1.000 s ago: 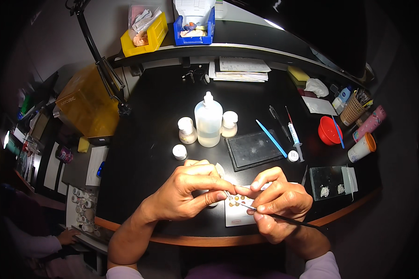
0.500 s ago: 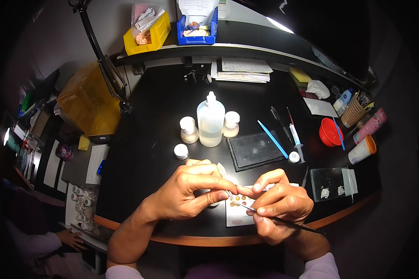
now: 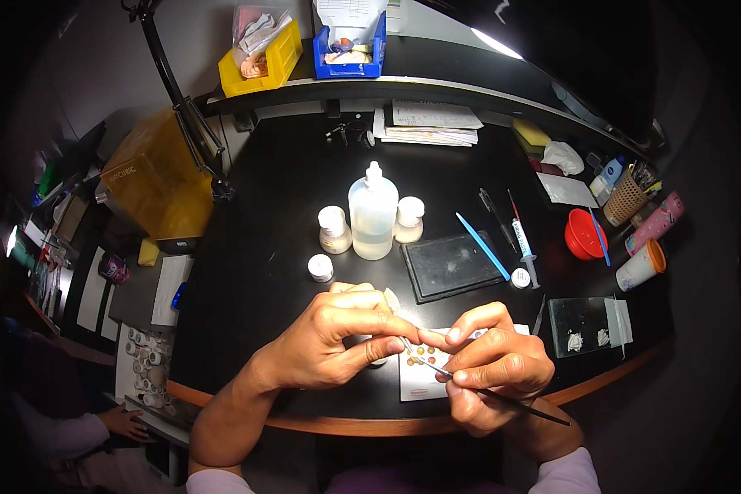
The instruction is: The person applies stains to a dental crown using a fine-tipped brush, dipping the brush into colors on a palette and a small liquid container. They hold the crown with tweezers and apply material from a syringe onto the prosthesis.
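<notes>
My left hand (image 3: 337, 337) is closed in a pinch of thumb and forefinger. What sits between those fingertips is too small to make out. My right hand (image 3: 498, 366) grips a fine brush (image 3: 519, 398) with a dark handle. The brush's pale metal end points up and left to the left fingertips, and a right fingertip meets the left forefinger. Beneath both hands lies a white card (image 3: 424, 389) with several round spots in yellow, brown and reddish tones. A whitish item behind the left fingers is mostly hidden.
Beyond my hands stand a clear squeeze bottle (image 3: 373, 216), two small jars (image 3: 334, 230) and a white-lidded pot (image 3: 321, 267). A black slab (image 3: 453, 267) carries a blue stick (image 3: 482, 245). To the right are a syringe (image 3: 524, 247), red bowl (image 3: 583, 235) and glass plate (image 3: 575, 317). Another person's hand (image 3: 123, 423) shows lower left.
The brush's handle end has dipped a little in my right hand, and the right fingers have shifted slightly. My left hand stays in place.
</notes>
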The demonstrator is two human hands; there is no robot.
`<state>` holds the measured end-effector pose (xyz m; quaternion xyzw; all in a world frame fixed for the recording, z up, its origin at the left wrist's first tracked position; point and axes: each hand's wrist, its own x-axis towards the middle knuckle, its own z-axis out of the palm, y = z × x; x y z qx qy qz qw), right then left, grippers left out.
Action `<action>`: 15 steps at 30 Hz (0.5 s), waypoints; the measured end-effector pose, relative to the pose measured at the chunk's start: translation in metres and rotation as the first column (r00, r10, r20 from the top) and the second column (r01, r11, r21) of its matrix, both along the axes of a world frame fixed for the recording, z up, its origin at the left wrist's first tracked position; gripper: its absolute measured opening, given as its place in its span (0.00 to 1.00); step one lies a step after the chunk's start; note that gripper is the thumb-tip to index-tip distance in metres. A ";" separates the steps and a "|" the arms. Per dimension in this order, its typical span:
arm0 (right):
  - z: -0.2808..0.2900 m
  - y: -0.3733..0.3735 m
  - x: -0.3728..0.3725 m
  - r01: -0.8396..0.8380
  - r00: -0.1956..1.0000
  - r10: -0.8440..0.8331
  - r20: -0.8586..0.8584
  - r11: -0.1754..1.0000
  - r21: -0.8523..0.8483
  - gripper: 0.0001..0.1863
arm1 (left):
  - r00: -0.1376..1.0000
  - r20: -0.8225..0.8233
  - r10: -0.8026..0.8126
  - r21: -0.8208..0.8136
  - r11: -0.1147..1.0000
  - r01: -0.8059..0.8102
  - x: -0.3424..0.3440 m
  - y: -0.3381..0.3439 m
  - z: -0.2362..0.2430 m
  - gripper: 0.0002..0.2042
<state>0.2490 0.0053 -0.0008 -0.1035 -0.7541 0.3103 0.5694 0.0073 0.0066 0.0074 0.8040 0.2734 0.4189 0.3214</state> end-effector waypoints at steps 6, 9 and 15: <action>0.004 -0.002 0.005 -0.030 1.000 0.030 0.005 0.999 -0.016 0.12 | 1.000 0.015 -0.005 0.014 1.000 0.004 0.000 0.000 0.000 0.07; 0.003 -0.002 0.004 -0.019 1.000 0.019 -0.005 1.000 -0.009 0.12 | 1.000 0.020 -0.004 0.026 1.000 0.004 0.001 0.000 0.001 0.08; 0.004 0.001 0.002 -0.006 1.000 0.006 0.024 1.000 0.024 0.12 | 0.999 0.039 -0.007 0.003 1.000 0.007 0.001 0.000 -0.001 0.08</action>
